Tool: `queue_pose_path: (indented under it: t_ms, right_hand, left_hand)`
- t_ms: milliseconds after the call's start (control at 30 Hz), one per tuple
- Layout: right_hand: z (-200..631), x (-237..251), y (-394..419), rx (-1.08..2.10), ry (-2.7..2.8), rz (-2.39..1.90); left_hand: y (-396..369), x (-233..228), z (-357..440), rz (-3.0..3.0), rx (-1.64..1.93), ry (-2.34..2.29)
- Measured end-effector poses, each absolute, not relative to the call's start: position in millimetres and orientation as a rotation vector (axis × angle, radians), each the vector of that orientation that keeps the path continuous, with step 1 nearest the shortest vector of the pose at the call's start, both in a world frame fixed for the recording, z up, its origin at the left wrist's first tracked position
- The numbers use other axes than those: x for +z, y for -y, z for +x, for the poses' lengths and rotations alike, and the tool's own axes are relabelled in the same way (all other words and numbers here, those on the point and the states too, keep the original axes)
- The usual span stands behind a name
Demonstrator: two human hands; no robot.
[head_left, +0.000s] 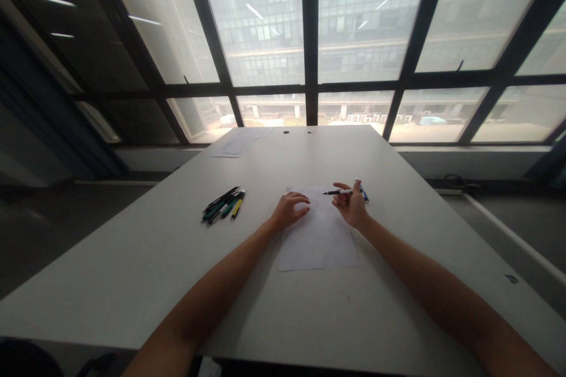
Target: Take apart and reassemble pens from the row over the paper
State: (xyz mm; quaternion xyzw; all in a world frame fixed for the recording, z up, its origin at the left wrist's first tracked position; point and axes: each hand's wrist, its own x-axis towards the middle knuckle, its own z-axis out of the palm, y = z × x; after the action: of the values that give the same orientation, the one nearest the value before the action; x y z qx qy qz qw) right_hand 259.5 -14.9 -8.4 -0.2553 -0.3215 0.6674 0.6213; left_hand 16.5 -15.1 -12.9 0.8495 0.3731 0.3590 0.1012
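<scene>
My right hand point(351, 206) holds a pen point(339, 192) with a dark tip end and a pale barrel, pointing left above the paper. White paper point(321, 241) lies flat on the table under both hands. Over its left edge rests my left hand point(289, 211), fingers curved and apart, with nothing in it. A blue pen point(364, 195) is partly visible just beyond my right hand. To the left lies a loose pile of pens point(223, 205), mostly black and green, with a yellow one point(237, 205) at its right side.
The white table point(132, 283) reaches to the windows. More papers point(236, 142) lie at its far left corner. Two small dark spots, one a round hole point(286, 132), mark the far end. A small dark mark point(512, 278) sits near the right edge.
</scene>
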Motion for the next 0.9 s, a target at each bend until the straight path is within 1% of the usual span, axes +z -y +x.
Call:
queue_pose_path:
  t_ms: [133,333,600,900]
  right_hand:
    - [256,-9,15,1.45,0.851,-0.687]
    - [250,-14,18,1.132,1.088,-0.853]
    - [239,-23,18,0.931,1.408,-0.95]
    - [237,-31,18,0.93,1.508,-1.111]
  left_hand:
    - [13,-17,15,2.539,1.017,-1.147]
    - [13,-17,15,2.569,0.893,-1.083]
    - [14,-15,15,2.62,0.812,-1.014]
    - [11,-17,15,2.617,0.805,-1.016]
